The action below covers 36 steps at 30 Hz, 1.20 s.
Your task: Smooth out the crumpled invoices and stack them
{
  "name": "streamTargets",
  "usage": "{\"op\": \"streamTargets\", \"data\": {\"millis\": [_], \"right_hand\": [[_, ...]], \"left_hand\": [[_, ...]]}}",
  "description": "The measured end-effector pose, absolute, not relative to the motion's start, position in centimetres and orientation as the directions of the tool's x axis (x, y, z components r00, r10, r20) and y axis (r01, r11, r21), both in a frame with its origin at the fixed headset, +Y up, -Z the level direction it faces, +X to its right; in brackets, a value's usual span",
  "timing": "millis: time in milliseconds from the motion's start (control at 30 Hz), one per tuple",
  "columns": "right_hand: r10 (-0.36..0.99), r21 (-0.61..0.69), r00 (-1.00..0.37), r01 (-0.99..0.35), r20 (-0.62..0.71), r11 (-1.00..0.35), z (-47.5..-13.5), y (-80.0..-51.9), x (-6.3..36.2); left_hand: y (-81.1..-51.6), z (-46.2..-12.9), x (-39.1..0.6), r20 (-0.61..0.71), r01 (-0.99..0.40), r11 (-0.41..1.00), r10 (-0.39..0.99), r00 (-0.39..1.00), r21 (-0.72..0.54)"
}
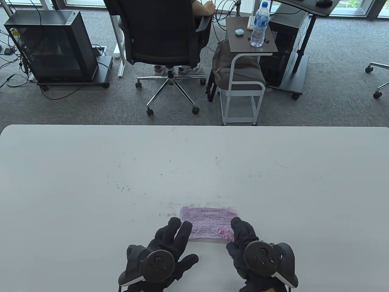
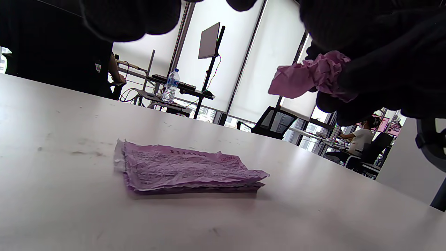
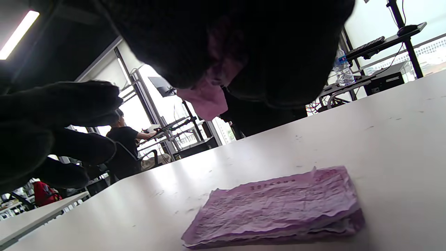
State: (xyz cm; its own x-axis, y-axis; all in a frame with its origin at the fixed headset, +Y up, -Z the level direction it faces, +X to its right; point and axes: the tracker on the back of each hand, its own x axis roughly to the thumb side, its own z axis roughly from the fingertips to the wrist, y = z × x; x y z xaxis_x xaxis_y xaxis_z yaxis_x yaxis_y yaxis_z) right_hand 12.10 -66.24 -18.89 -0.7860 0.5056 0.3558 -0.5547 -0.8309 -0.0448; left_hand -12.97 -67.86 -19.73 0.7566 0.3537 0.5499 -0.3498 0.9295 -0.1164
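A stack of flattened pink invoices lies on the white table near its front edge; it also shows in the left wrist view and the right wrist view. My right hand grips a crumpled pink invoice above the stack's right end; the wad shows in the left wrist view and the right wrist view. My left hand hovers at the stack's left end with fingers spread and holds nothing.
Beyond the table's far edge stand an office chair, a small side table with a water bottle, and a black computer case. The tabletop has small dark scuff marks.
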Motion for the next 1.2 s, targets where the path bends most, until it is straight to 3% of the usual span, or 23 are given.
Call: {"op": "streamTargets", "data": {"millis": [67, 400, 567, 633, 1033, 1200], "right_hand": [[0.576, -0.034, -0.71, -0.641, 0.405, -0.767, -18.2, -67.3, 11.9], [0.695, 0.1, -0.542, -0.75, 0.472, -0.654, -18.2, -67.9, 12.1], [0.759, 0.241, -0.406, -0.779, 0.508, -0.578, -18.3, -68.5, 11.0], [0.751, 0.258, -0.412, -0.762, 0.515, -0.595, -18.5, -68.8, 10.7], [0.842, 0.204, -0.372, -0.857, 0.39, -0.473, -19.5, -69.7, 13.3], [0.87, 0.243, -0.342, -0.865, 0.355, -0.439, -19.9, -70.3, 13.4]], "left_hand": [[-67.8, -19.6, -12.9, 0.568, -0.408, 0.904, 0.402, 0.718, -0.124], [-67.8, -19.6, -12.5, 0.605, -0.488, 0.837, 0.526, 0.597, -0.246], [-68.5, -19.8, -12.4, 0.523, -0.617, 0.681, 0.718, 0.459, -0.394], [-68.7, -20.0, -12.3, 0.486, -0.653, 0.618, 0.774, 0.406, -0.437], [-69.0, -20.0, -13.0, 0.493, -0.61, 0.701, 0.704, 0.511, -0.369], [-69.4, -20.2, -12.7, 0.489, -0.561, 0.739, 0.67, 0.559, -0.373]]}}
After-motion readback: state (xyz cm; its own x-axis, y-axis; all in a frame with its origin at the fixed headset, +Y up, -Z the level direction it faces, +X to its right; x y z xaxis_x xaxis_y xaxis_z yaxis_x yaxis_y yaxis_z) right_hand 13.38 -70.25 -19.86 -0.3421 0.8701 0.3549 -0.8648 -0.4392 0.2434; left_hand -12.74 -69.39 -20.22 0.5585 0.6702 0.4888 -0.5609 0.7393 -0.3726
